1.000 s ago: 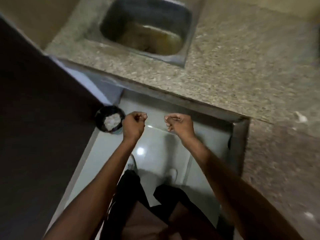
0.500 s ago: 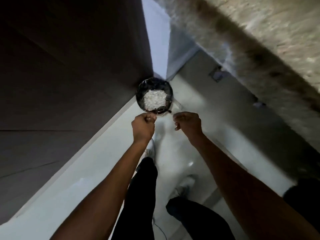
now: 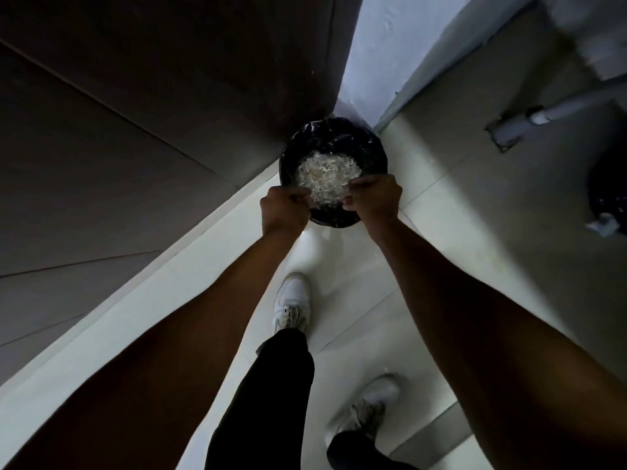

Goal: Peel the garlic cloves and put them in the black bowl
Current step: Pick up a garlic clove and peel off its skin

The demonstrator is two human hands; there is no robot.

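Both hands now over bin vs 0.5 s ago, frame ctr: left hand & right hand fingers curled; pinched item can't tell. Black-lined bin on floor holds pale garlic skins.

Both bare forearms reach forward and down, converging toward the far centre. The left hand is closed in a fist-like grip, knuckles up. The right hand is likewise curled, fingers tucked under. The hands sit near each other, apart; anything pinched cannot be made out.
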